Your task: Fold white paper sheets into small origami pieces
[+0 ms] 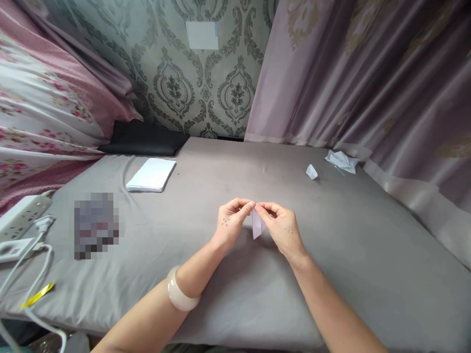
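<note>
Both hands on one piece: left hand (231,220) and right hand (282,228) meet near mid-view, above the grey sheet (221,176); between them hangs a small folded paper (257,225), pale lilac, pointed lower end down; left thumb and fingers pinch it at the top edge, gap closed down to paper thickness; right thumb and fingers pinch the same top end from the other side, tips nearly touching the left ones; exact fold layout hidden behind the fingers, can't tell; dark dot marks on the backs of both hands; pale bangle (183,289) around the left forearm.

Surroundings: stack of white paper (152,175) flat on the sheet, beyond the left hand and off to the left; black folded item (145,138) just behind it, by the wall (206,93); small white folded piece (312,171) beyond the right hand, to the right; loose pile of white paper pieces (342,161) farther right, near the purple curtain (324,73); far left, white power strip (22,215) with a plug (44,223) and cables; yellow strip (39,295) near the cables; pixelated patch (96,225) beside them, contents unreadable.
</note>
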`<state>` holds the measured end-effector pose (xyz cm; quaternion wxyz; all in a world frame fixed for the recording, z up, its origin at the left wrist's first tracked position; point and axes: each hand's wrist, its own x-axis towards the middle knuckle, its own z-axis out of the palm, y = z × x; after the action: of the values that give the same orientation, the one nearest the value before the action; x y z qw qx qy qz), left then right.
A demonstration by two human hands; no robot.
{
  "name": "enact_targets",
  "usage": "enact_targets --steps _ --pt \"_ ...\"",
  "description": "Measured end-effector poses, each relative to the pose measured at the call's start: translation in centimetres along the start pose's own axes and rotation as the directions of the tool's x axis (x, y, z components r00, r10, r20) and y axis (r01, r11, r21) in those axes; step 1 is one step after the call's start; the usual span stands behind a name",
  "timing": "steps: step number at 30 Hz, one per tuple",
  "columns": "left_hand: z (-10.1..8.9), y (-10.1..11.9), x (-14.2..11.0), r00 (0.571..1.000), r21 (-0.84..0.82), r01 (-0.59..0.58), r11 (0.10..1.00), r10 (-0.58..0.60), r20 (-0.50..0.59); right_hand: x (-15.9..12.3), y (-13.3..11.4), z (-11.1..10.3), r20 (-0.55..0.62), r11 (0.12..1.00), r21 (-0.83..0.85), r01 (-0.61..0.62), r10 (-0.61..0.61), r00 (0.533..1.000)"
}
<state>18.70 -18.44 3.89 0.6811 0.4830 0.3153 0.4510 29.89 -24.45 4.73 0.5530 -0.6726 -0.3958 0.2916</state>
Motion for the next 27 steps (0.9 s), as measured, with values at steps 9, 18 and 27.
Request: enact_targets --steps 9,18,27 --pt "-0.2 -0.3 0.0 1.0 0.032 0.022 0.999 -0.023 0.014 0.0 0.2 -0.1 0.0 0.99 0.094 -0.102 0.103 0.995" --pt "-0.4 -1.0 0.2 0.998 0.035 0.057 0.998 -0.058 0.03 0.1 0.4 -0.4 0.093 0.964 0.207 -0.165 0.148 0.985" --pt "-0.8 -1.0 0.4 0.989 0.04 0.123 0.992 -0.126 0.082 0.1 0.6 0.0 0.05 0.948 0.246 -0.201 0.195 0.98"
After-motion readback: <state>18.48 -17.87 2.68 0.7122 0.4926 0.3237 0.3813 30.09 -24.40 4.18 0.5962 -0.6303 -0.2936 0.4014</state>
